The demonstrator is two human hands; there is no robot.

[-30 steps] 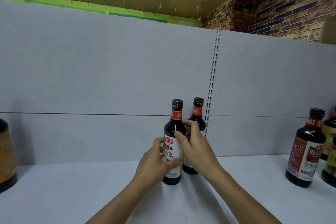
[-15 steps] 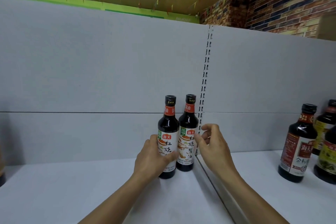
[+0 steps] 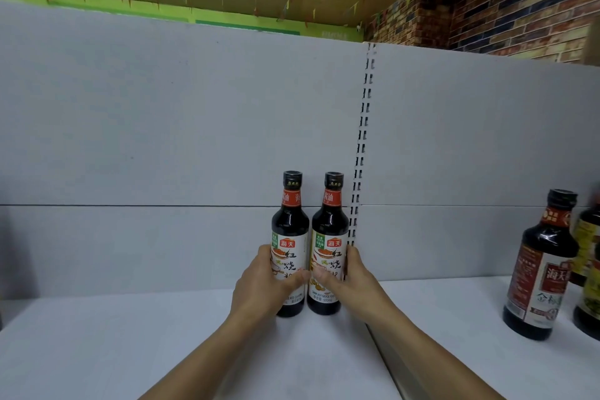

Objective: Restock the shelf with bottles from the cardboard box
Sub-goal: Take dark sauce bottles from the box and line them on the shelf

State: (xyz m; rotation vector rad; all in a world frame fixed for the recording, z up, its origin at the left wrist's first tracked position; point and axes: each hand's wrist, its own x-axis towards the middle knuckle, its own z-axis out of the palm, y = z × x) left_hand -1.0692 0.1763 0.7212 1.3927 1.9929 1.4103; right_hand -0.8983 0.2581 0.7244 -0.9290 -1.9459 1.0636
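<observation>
L hand (image 3: pixel 263 286) grips left bottle (image 3: pixel 290 227), R hand (image 3: pixel 355 282) right bottle (image 3: pixel 330 227) (both upright).

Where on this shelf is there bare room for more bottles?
The widest bare stretch of shelf lies left of the left bottle. A narrower patch lies between the right bottle and the large dark bottles at far right. Crowded: the pair itself, held by the left hand and right hand.

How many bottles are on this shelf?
5. Left hand holds the left bottle, right hand the right bottle; a larger bottle stands farther right; a rear bottle and a front bottle, both cropped at the right edge. More may be hidden.
</observation>
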